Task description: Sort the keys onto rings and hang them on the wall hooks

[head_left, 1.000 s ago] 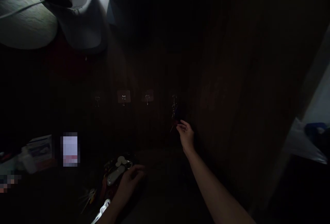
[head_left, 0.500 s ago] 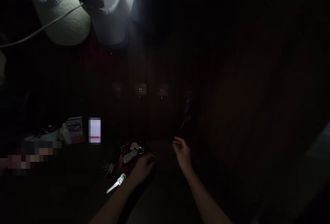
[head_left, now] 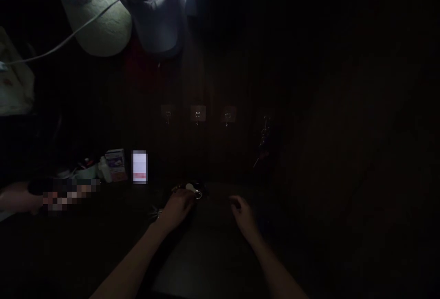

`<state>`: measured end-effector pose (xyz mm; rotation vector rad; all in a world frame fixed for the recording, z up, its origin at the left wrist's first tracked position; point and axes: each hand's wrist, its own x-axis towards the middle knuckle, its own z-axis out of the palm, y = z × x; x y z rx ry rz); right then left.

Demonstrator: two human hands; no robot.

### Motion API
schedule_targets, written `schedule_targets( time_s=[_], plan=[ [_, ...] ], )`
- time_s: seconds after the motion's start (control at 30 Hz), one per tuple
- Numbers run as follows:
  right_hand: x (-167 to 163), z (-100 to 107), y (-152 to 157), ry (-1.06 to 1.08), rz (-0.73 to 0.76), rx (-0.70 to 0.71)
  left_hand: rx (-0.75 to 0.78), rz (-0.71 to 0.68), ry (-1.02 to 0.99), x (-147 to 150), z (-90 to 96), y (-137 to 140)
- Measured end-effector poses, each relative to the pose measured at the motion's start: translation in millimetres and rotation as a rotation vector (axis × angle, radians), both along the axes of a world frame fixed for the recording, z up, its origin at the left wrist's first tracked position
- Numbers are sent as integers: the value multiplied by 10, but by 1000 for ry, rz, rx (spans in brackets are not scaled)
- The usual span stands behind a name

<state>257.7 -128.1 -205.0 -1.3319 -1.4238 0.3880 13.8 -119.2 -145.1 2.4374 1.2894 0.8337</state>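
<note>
The right hand (head_left: 243,212), fingers parted and nothing visibly held, is now withdrawn below the key bunch (head_left: 264,136), which is borne by the hook (head_left: 266,118) alone. The left hand (head_left: 177,207) is shifted over the keyring pile (head_left: 190,188) on the worktop (head_left: 206,257); its grip cannot be determined.

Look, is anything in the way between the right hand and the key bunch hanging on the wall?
Nothing visible: the right hand is below and left of the hanging key bunch, with a dark gap between, though the dimness could hide something small.
</note>
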Motion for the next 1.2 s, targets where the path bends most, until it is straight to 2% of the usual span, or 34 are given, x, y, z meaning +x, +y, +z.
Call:
schedule_targets(
  time_s=[0.2, 0.4, 0.57, 0.7, 0.83, 0.97, 1.2],
  plan=[
    [-26, 38, -36, -103, -8, -8, -55, -31, 17, -178, -27, 33],
    [-34, 78, -50, -181, 6, -17, -165, 1, -98, -388, 9, -38],
    [-29, 98, -53, -202, 15, -38, -203, 101, -169, -563, 11, -63],
    [-28, 101, -53, -217, 24, -58, -172, 191, -210, -617, -22, -98],
    [-32, 88, -40, -228, 22, -48, -122, 209, -234, -600, -27, -149],
    [-33, 69, -24, -244, 30, -47, -31, 177, -168, -513, -39, -164],
    [-25, 45, -19, -270, 32, -43, 21, 115, -104, -114, -153, -237]
  ],
)
